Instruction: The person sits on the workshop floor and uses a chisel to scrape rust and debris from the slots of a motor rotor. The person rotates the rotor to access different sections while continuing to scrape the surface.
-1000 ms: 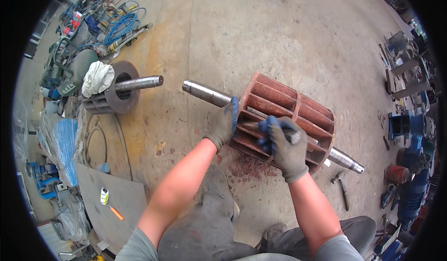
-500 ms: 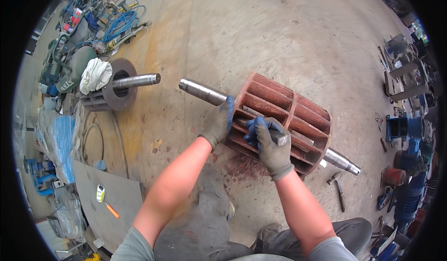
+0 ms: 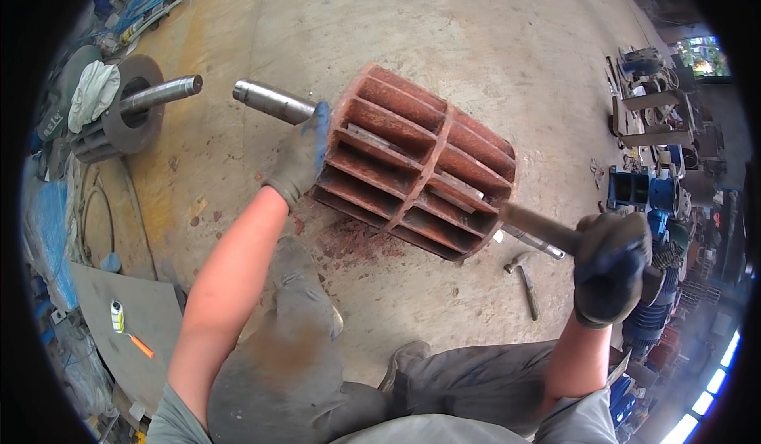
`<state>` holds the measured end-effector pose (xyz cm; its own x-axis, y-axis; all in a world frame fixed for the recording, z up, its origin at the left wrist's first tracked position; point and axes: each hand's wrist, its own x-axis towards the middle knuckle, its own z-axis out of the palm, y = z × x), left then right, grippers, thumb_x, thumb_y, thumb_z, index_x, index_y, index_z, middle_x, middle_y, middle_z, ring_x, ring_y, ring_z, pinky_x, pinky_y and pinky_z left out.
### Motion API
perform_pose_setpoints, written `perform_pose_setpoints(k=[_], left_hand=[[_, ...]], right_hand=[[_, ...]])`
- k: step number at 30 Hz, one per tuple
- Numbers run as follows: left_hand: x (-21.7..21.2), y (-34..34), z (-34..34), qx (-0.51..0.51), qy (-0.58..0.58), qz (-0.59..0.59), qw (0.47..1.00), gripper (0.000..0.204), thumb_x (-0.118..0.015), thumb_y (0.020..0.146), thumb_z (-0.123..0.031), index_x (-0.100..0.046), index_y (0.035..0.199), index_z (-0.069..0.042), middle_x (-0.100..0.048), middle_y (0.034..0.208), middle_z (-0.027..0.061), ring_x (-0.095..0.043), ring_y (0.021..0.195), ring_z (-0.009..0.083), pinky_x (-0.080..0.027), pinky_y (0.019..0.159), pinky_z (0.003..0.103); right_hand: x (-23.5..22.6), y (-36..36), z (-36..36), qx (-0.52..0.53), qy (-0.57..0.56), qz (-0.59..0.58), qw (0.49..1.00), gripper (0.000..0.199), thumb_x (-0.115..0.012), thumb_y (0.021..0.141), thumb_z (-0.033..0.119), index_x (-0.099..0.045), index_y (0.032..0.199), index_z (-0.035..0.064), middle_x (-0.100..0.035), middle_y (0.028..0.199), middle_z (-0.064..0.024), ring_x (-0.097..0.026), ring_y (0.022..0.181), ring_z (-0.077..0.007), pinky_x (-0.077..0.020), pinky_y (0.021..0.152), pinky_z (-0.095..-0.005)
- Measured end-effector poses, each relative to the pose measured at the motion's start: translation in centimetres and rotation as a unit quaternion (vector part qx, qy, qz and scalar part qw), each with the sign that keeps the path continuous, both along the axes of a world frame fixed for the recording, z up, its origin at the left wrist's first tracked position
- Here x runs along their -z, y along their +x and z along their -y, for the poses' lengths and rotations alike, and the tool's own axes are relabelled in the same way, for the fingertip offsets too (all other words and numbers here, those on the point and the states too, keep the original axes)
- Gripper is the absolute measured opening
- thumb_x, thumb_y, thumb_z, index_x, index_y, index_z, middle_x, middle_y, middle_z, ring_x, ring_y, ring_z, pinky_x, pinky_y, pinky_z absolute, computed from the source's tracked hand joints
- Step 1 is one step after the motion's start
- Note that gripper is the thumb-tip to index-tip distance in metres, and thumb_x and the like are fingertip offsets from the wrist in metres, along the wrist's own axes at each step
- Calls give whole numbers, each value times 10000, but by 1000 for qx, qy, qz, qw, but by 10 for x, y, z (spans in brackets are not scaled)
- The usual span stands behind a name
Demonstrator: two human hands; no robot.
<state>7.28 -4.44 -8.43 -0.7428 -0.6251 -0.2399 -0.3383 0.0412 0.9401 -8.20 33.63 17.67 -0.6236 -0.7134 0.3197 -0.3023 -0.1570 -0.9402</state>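
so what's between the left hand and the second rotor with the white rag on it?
Head view: the rusty rotor's bare steel shaft end juts past the left hand, then bare concrete floor up to the second rotor.

Bare, stained concrete floor (image 3: 444, 40) in daylight; grey metal sheet (image 3: 135, 325) lower left, blue machine parts (image 3: 658, 198) along the right.
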Motion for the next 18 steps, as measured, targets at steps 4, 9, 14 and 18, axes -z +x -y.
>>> perform_pose_setpoints(k=[4, 9, 14, 18], left_hand=[[-12, 1, -3, -5, 14, -13, 1000, 932, -321, 1160, -748, -727, 1269, 84, -766, 1180, 302, -709, 1150, 393, -500, 1099, 474], [-19, 5, -5, 9, -7, 6, 1000, 965, -323, 1143, -779, -720, 1270, 92, -761, 1154, 289, -704, 1133, 374, -501, 1094, 470], [-15, 2, -1, 18, -8, 23, 1000, 1032, -295, 1112, -837, -730, 1125, 99, -735, 1011, 294, -695, 1011, 399, -515, 1029, 497], [-18, 0, -1, 22, -36, 27, 999, 1026, -283, 1106, -849, -719, 1058, 78, -676, 915, 275, -638, 920, 364, -515, 993, 501]], right_hand=[[3, -13, 18, -166, 76, -196, 963, 193, -717, 971, 256, -656, 853, 116, -678, 698, -25, -665, 544, -217, -508, 579, -352], [40, -29, 40, -235, 353, -89, 901, 85, -691, 882, 88, -664, 928, 22, -677, 802, -117, -695, 699, -286, -558, 676, -425], [31, -31, 31, -227, 174, 51, 957, 98, -630, 921, 86, -666, 942, -2, -707, 816, -111, -720, 724, -248, -653, 868, -398], [35, -36, 42, -277, 405, -36, 871, 50, -627, 939, 73, -631, 968, 33, -664, 789, -93, -638, 692, -246, -586, 735, -381]])
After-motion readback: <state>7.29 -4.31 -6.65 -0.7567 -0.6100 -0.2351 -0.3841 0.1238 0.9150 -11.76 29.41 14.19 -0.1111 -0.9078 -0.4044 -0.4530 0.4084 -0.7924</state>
